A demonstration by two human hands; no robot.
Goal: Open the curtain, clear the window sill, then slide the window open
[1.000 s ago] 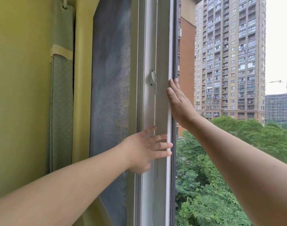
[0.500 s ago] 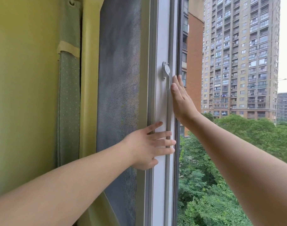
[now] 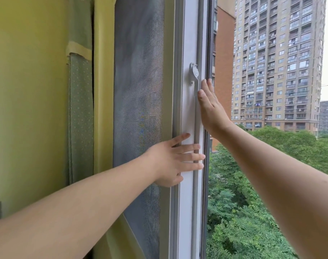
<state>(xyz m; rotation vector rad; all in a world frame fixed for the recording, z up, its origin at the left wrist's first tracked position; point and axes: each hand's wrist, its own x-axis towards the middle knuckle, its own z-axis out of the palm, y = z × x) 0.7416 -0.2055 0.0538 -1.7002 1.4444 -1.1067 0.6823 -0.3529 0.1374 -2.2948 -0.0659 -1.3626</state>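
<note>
A: What fills the view, biggest first?

B: On the left, a yellow-green wall (image 3: 28,109). Beside it hangs the green dotted curtain (image 3: 80,113), gathered into a narrow strip against the wall. Right of that stands a grey mesh screen (image 3: 138,101), and on the far right, outside, a tall apartment tower (image 3: 279,60) rises above green treetops (image 3: 252,212).

A: And the window itself?

B: The white window sash frame (image 3: 189,43) runs upright through the middle, just right of the screen. Right of its edge I look straight out at the trees and the tower.

A: Where are the hands against it?

B: The left hand (image 3: 171,161) lies low on the frame, palm flat, fingers spread and stretched to the right across the white rail, the fingertips reaching its right edge. It grips nothing. The right hand (image 3: 210,109) is higher, fingers straight and together, pointing up, its palm side laid against the right edge of the frame. It too is flat, closed on nothing.

A: Anything smaller?

B: A white latch (image 3: 194,75) is mounted on the frame, just left of the right hand's fingertips and above the left hand. Neither hand touches it.
</note>
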